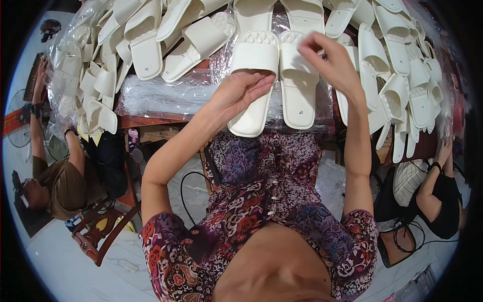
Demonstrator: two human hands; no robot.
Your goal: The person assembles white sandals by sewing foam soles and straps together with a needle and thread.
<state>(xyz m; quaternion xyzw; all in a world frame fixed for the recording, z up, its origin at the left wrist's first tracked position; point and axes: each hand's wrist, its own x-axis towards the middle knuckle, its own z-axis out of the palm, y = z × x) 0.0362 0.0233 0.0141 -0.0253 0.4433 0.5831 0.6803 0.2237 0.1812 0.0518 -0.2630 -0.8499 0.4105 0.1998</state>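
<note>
Two white slippers lie side by side in front of me, toes away and heels toward me. My left hand (pixel 245 91) rests palm up on the left slipper (pixel 249 118), with its fingers stretched out at the opening under the strap. Above the strap of the right slipper (pixel 298 103) is my right hand (pixel 334 63), its fingers curled in and slightly blurred. Whatever its fingertips may hold cannot be made out. Another pair of white slippers (pixel 255 15) lies just beyond, partly cut off by the upper edge.
Clear plastic bags (pixel 161 95) lie left of the pair on the reddish-brown table. White slippers are heaped at the left (pixel 143 45) and right (pixel 395 50). A person (pixel 65 186) sits at the far left near a wooden chair (pixel 103 231); another person (pixel 440 201) is at the right.
</note>
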